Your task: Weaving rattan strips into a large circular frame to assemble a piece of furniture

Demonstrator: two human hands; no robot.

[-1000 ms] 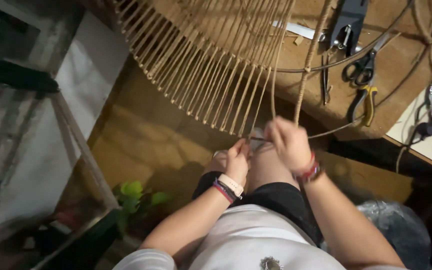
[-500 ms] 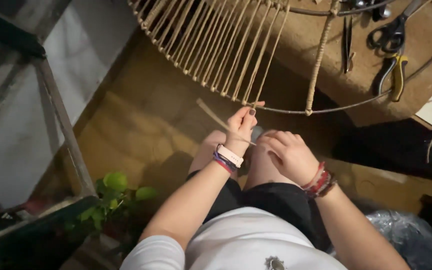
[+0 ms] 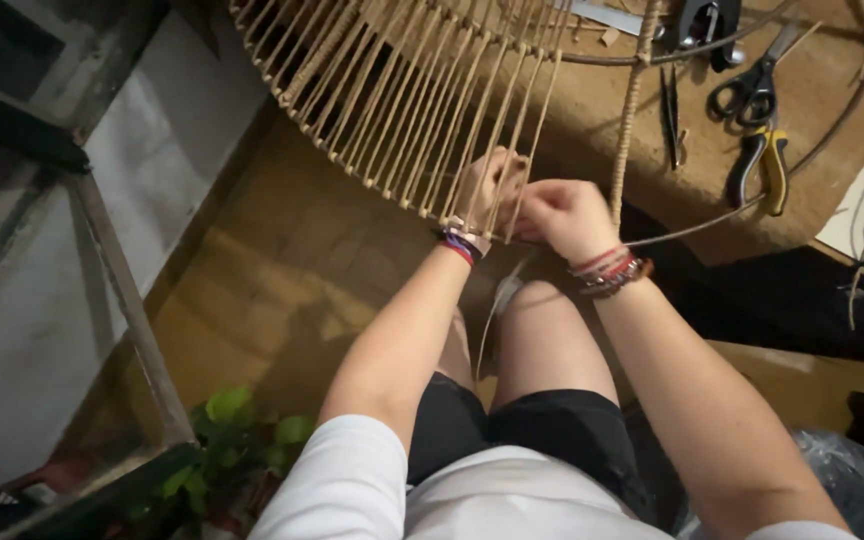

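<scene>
Above the wooden floor [image 3: 282, 260], both hands pinch one cord: left hand [image 3: 487, 190] among the frame's cords [image 3: 402, 110], right hand [image 3: 562, 215] beside it, weaving under way; scissors [image 3: 752, 85] and pliers [image 3: 767, 165] lie on the counter [image 3: 822, 130].

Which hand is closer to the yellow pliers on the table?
Right. The right hand is below-left of the pliers, apart from them; the left hand is farther left, at the cords.
</scene>
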